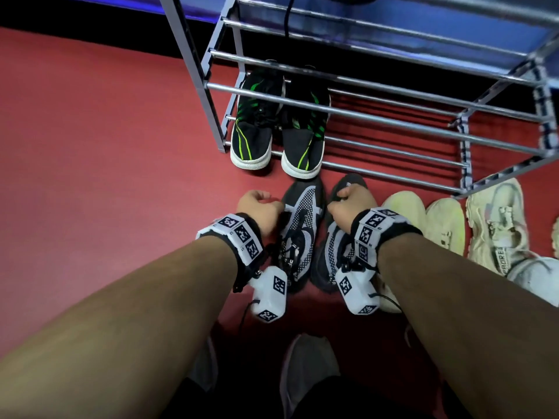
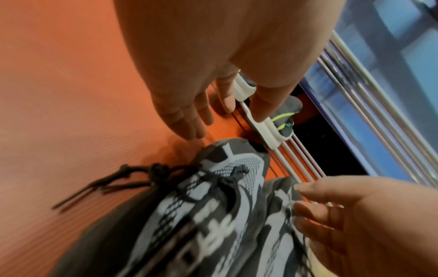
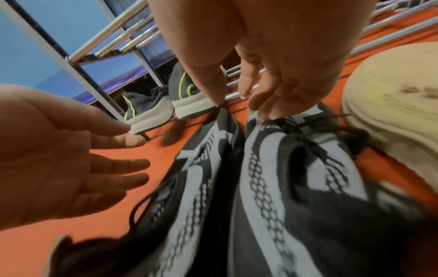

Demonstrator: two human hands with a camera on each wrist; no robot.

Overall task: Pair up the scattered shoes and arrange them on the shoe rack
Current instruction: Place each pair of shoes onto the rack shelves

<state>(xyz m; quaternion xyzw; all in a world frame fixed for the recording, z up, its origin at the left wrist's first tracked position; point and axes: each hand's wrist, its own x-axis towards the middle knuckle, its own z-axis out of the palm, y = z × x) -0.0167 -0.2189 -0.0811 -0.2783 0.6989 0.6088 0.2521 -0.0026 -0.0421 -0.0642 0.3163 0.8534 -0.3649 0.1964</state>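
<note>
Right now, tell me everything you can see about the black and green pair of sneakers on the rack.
The black and green sneakers are a matched pair: black fabric-like uppers with bright green and yellow-green stripes, black laces, thick off-white ribbed soles. They stand upright, side by side, at the left end of the metal shoe rack's bottom tier, toes pointing out toward the person and overhanging the front bar. The rack's upper bars cross in front of them. Neither hand touches them; the grey and white sneakers lie just in front on the floor.

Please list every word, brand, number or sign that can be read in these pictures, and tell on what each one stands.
"AOREL", perhaps cut at its start: on the side strap of the cream sneaker.
Wrist bands: only black-and-white square code markers, no words.
Grey and white sneakers: marks near the laces too blurred to read.
</note>
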